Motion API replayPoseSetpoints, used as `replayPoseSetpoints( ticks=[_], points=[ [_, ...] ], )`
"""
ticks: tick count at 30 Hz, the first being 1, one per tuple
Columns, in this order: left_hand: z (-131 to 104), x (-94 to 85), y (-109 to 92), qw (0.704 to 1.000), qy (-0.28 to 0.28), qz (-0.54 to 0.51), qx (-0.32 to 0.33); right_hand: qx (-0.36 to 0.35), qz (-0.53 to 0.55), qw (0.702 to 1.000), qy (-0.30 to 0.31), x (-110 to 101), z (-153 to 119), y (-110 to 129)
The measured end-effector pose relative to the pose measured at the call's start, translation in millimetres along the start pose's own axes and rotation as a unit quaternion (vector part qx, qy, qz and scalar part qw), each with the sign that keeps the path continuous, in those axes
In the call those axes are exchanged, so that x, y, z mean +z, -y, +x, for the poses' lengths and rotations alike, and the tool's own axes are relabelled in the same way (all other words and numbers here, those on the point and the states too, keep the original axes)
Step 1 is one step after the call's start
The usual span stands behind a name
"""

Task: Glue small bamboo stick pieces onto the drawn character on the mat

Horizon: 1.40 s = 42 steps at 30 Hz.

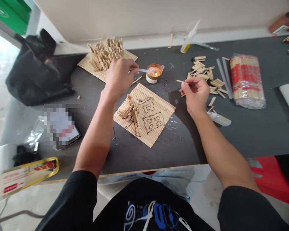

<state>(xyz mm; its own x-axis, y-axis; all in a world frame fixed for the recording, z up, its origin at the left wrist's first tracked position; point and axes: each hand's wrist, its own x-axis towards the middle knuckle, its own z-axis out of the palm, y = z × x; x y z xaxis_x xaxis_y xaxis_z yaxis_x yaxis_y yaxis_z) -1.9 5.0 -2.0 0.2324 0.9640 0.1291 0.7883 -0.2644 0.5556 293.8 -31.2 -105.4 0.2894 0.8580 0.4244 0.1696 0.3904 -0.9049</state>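
My left hand (120,73) pinches a thin whitish glue stick (144,70), its far end over the lit candle (153,78) in a small tin. Between the fingers of my right hand (196,96) is a short wooden stick (179,81), beside the heap of cut sticks (202,69). Below and between my hands lies a square panel of wooden sticks (163,106) with characters outlined in black dots. Short sticks stand upright (132,110) along part of the left character. Behind my left hand, another panel (132,57) carries a dense cluster of upright sticks (104,53).
Translucent glue sticks (224,77) and a wrapped bundle of sticks (247,80) lie at right. A glue bottle (189,40) stands by the wall; another small bottle (220,118) lies near my right wrist. A phone (64,126) and black bag (33,70) are left.
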Motion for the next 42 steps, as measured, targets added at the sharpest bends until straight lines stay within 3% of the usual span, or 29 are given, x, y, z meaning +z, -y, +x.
replayPoseSetpoints(
  ticks=[5, 11, 21, 30, 36, 42],
  points=[
    [-3, 0.3, -4, 1.000, -0.005, -0.025, -0.016, 0.005, 0.008, 1.000, 0.008, 2, -2, 5],
    [-5, -1.2, -12, 0.999, -0.006, 0.014, -0.042, 0.018, -0.010, 1.000, 0.005, 1, -1, 0],
    [-1, 4.5, -2, 0.999, -0.031, 0.010, 0.011, 0.009, -0.026, 0.999, 0.016, -2, 1, -12],
    [-3, 4.6, -3, 0.999, -0.038, -0.011, 0.006, 0.023, 0.001, 1.000, -0.002, 3, 0, -7],
    [-2, 4.1, -1, 0.999, -0.033, 0.004, 0.015, 0.005, 0.018, 1.000, -0.010, 21, 18, -9],
    [0, -0.5, -2, 1.000, -0.006, -0.015, -0.010, 0.007, 0.043, 0.999, -0.008, 61, 38, -19]
  ],
)
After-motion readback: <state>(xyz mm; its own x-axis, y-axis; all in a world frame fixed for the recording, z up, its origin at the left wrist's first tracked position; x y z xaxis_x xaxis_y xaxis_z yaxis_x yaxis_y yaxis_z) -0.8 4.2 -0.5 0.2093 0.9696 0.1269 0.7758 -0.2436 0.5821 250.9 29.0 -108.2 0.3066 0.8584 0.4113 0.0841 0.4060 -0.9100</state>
